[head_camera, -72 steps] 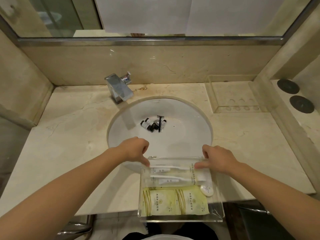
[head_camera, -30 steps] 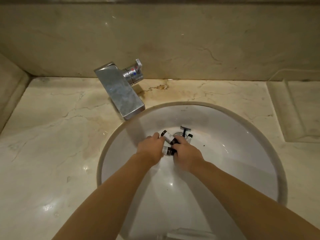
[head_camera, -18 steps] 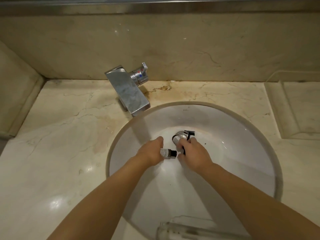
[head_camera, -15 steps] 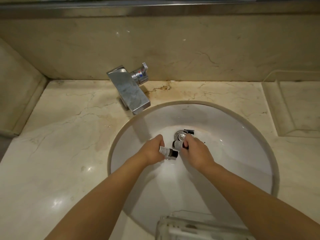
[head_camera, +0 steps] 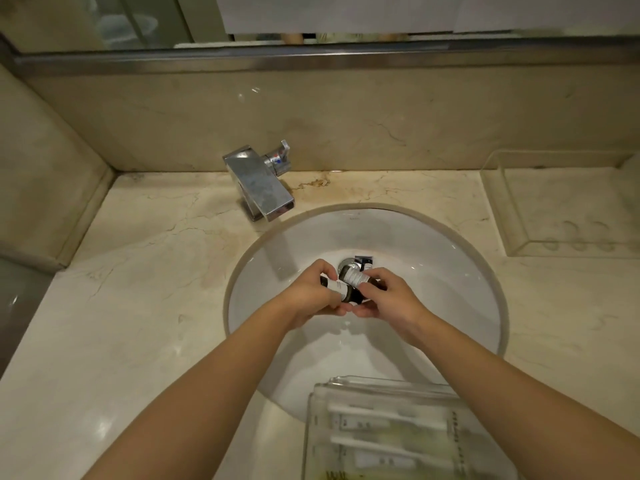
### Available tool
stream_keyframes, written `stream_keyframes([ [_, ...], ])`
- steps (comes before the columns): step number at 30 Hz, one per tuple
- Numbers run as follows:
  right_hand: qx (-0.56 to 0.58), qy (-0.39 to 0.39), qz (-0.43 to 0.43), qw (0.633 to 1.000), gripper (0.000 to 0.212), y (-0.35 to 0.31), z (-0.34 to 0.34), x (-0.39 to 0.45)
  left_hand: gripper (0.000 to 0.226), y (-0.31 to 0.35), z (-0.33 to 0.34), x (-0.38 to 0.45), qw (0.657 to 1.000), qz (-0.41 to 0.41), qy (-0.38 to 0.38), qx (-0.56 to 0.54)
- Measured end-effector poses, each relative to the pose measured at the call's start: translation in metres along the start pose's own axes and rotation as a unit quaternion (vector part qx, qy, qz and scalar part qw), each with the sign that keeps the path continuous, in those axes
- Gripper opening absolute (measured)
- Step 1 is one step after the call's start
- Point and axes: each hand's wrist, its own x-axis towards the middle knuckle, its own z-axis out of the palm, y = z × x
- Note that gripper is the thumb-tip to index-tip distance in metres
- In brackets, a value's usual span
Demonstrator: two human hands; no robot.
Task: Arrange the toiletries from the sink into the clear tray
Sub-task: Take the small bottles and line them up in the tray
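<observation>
Both hands meet over the sink (head_camera: 450, 306) drain: left hand (head_camera: 308, 299) pinches one small dark bottle (head_camera: 337, 289), right hand (head_camera: 388, 299) clasps another bottle (head_camera: 355, 277); clear tray (head_camera: 381, 393) sits near.

Beige marble counter (head_camera: 138, 306), matching backsplash (head_camera: 346, 126), mirror (head_camera: 104, 19) above.

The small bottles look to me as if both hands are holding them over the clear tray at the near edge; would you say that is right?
Not quite. In the head view both hands, left and right, do hold the small bottles, but over the sink, near its drain. The clear tray sits nearer the camera.
</observation>
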Motion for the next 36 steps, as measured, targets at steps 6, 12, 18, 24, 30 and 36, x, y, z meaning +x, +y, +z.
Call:
stream_keyframes([
  [6, 0.053, -0.016, -0.038, 0.998, 0.025, -0.011, -0.012, -0.040, 0.028, 0.012, 0.008, -0.032, 0.998, 0.023, -0.009, -0.062],
  [12, -0.049, -0.007, -0.054, 0.997, 0.018, -0.010, -0.021, -0.080, 0.037, 0.013, 0.021, -0.072, 0.997, 0.044, -0.058, -0.018],
  [18, -0.169, -0.025, -0.060, 0.983, 0.015, -0.012, -0.025, -0.118, 0.030, 0.014, 0.024, -0.104, 0.991, 0.062, -0.050, 0.109],
  [24, -0.282, -0.033, -0.107, 0.953, 0.025, 0.004, -0.029, -0.153, 0.032, -0.002, 0.025, -0.137, 0.970, 0.097, -0.043, 0.220],
  [30, -0.454, -0.041, -0.174, 0.873, 0.025, 0.028, -0.026, -0.187, 0.031, -0.029, 0.034, -0.164, 0.912, 0.141, -0.038, 0.382],
  [36, -0.539, -0.047, -0.186, 0.820, 0.024, 0.050, -0.030, -0.204, 0.030, -0.047, 0.043, -0.179, 0.864, 0.176, -0.071, 0.467],
])
